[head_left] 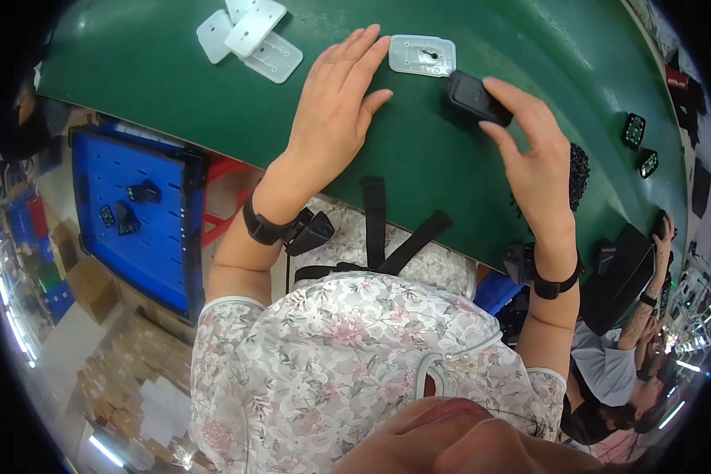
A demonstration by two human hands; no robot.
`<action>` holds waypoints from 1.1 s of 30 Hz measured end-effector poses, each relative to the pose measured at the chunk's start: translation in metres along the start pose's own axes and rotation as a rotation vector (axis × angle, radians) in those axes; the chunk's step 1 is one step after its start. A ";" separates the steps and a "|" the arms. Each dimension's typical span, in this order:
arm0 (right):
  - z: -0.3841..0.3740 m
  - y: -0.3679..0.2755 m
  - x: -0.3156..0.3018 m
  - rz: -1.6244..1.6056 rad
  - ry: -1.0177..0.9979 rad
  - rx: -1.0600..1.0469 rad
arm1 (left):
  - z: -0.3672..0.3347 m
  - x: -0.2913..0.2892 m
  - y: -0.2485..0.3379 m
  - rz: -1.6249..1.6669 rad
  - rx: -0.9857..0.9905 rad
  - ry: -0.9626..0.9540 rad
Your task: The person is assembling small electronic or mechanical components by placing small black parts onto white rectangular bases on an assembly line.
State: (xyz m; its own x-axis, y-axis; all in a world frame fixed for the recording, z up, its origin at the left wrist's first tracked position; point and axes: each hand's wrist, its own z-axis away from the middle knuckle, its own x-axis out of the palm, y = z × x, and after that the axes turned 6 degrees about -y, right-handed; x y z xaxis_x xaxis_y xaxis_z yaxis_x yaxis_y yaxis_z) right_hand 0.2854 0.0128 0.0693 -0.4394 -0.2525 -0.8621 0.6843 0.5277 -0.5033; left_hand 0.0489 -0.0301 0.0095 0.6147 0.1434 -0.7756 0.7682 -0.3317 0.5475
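Observation:
My right hand (536, 150) grips a black box-shaped housing (468, 96) with rounded corners, thumb and fingers at its right end. Held over the green table (450, 158), the housing sits just below a white plastic plate (407, 59) that has a small dark keyhole-shaped spot in its middle. My left hand (332, 103) rests palm down on the table, fingers stretched out and holding nothing, its fingertips next to the plate's left edge. Several similar white plastic plates (275, 59) lie overlapping to the left of that hand.
Beside my right wrist is a heap of small black parts (579, 178). Two black pieces with circuit boards (633, 130) lie at the far right. A blue tray (150, 261) with a few black parts stands left of the table. Another person's arm (648, 276) reaches in at right.

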 end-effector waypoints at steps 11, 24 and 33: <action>-0.063 -0.006 0.008 -0.024 -0.046 -0.255 | -0.027 -0.036 0.028 -0.813 0.212 -0.186; -0.065 -0.019 0.012 0.171 -0.034 -0.251 | -0.020 -0.003 -0.016 -0.315 0.187 -0.031; -0.072 -0.005 -0.026 -0.586 -0.249 0.256 | -0.064 -0.011 0.019 0.625 -0.319 -0.143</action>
State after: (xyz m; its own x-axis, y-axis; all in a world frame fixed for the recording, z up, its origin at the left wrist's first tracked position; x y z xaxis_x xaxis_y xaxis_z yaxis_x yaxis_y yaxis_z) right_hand 0.2515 0.0752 0.0980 -0.6530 -0.6329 -0.4160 0.5039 0.0469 -0.8625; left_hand 0.0686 0.0218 0.0487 0.9442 -0.1157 -0.3083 0.3080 -0.0203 0.9512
